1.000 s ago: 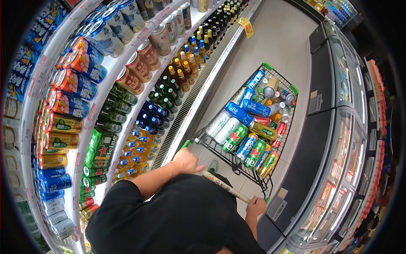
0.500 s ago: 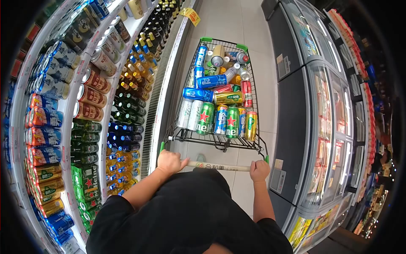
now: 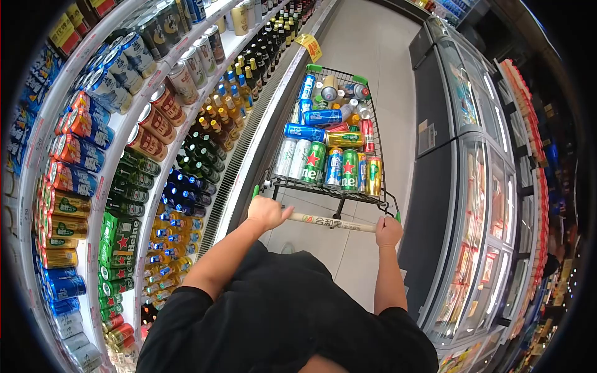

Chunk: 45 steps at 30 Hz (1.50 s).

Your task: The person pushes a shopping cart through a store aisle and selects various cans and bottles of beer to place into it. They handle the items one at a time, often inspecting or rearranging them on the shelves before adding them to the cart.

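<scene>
Both of my hands are closed around the pale handle (image 3: 329, 222) of a shopping cart. My left hand (image 3: 266, 213) wraps its left end, the thumb pointing inward along the bar. At the right end, my right hand (image 3: 388, 230) grips it beside a green corner cap. Ahead of the handle, the black wire cart (image 3: 323, 188) is loaded with drinks. Green cans (image 3: 314, 163), silver cans (image 3: 285, 155) and a gold can (image 3: 374, 176) stand upright along its near side. Blue cans (image 3: 305, 132) and another gold can (image 3: 343, 138) lie on top behind them. Farther items overlap and are partly hidden.
Shelves of cans (image 3: 70, 174) and bottles (image 3: 180, 186) run close along the left. A yellow price tag (image 3: 309, 46) juts from the shelf edge near the cart's far left corner. Dark freezer cabinets (image 3: 429, 180) with glass tops line the right. Tiled floor (image 3: 373, 37) stretches ahead.
The cart and handle sit farther from my body, with my arms more extended. My view has turned, so the shelves and aisle appear more slanted. Both hands keep their grip.
</scene>
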Available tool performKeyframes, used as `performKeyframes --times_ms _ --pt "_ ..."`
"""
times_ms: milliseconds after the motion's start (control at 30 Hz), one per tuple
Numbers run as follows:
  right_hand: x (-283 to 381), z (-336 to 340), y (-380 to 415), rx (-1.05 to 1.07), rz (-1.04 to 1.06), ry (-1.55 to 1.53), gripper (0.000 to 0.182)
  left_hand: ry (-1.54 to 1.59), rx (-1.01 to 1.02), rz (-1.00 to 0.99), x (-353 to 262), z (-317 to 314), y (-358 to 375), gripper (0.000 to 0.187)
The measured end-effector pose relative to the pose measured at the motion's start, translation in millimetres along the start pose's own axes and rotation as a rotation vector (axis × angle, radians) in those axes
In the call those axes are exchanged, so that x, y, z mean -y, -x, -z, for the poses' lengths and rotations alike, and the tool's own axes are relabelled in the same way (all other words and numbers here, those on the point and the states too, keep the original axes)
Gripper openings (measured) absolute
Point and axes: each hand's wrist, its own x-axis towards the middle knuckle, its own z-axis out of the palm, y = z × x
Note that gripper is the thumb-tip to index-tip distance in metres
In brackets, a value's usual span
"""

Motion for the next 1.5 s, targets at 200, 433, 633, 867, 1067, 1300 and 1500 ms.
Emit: performKeyframes --times_ms 200,433,633,867,1067,1300,1500 --pt "16 -15 -28 0.04 -0.046 -0.032 0.03 0.07 0.013 -0.035 9 9 -26 0.075" --pt "160 -60 -60 0.157 0.206 -0.289 0.015 0.226 0.053 -0.14 27 19 -38 0.067" --pt "274 -89 -67 0.556 0.057 -0.43 0.024 0.458 -0.473 -0.401 111 8 -26 0.029" --pt "302 -112 -72 0.535 0.016 -0.4 0.025 0.842 -0.889 0.427 272 29 19 0.034" --pt "399 -136 -159 0.443 0.31 -0.617 0.036 1.076 -1.052 0.685 312 65 45 0.042" --pt "587 -210 -273 0.503 0.581 -0.923 0.066 0.933 -0.946 0.574 298 59 39 0.049" --pt "697 -282 -329 0.637 0.474 -1.037 0.096 0.839 -0.968 0.437 335 106 -14 0.07"
